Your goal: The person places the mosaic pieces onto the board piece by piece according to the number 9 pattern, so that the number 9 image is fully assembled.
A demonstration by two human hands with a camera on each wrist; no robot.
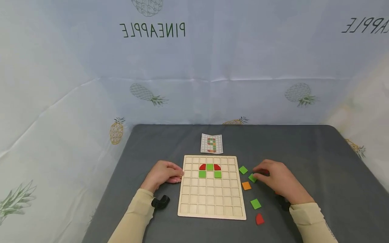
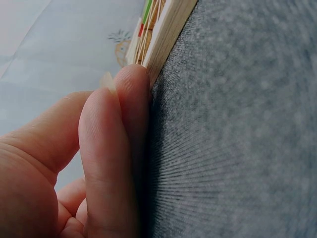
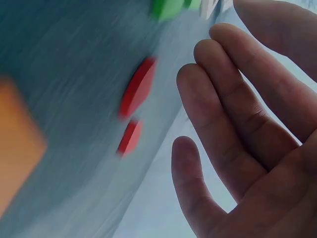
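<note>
A pale wooden grid board [image 1: 209, 200] lies on the dark table. Set in its upper cells are a green square [image 1: 209, 166] between two red rounded tiles [image 1: 202, 167], with two more green squares [image 1: 217, 174] below. At the board's left edge rests my left hand [image 1: 165, 175], its fingertips touching the rim in the left wrist view. Right of the board, my right hand [image 1: 275, 177] hovers with thumb and fingers apart, close over a loose green square [image 1: 252, 178]. A red tile [image 1: 265, 172] shows partly beneath its fingers. Nothing appears held in either hand.
A printed card [image 1: 211, 144] with a coloured grid pattern lies behind the board. Beside the board's right edge are loose tiles: a green square [image 1: 243, 169], an orange square [image 1: 246, 185], another green square [image 1: 256, 204] and a red rounded tile [image 1: 259, 219]. Pineapple-print cloth [image 1: 209, 60] hangs behind.
</note>
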